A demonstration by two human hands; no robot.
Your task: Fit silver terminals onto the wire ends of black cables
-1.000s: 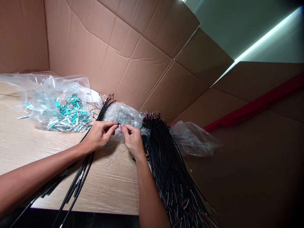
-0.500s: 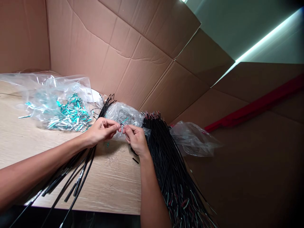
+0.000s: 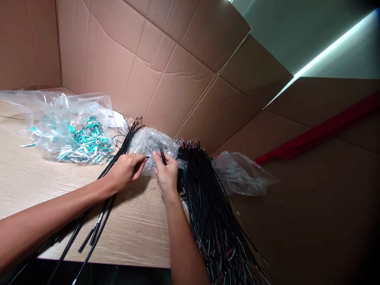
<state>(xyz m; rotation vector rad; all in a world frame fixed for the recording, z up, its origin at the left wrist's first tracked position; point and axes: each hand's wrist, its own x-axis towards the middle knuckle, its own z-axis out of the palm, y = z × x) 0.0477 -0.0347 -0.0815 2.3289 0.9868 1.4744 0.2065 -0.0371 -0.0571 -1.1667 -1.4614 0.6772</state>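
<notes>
Over the tabletop (image 3: 142,241), pinching strands (image 3: 163,155) in the right hand (image 3: 166,172), at three o'clock from the closed left hand (image 3: 129,166) with contents unclear, could drop one onto the bag (image 3: 152,143) through loose grip.

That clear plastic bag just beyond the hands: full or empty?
Not empty: small silvery bits lie heaped inside the bag. How full, I cannot tell; the right hand covers part of it.
</notes>
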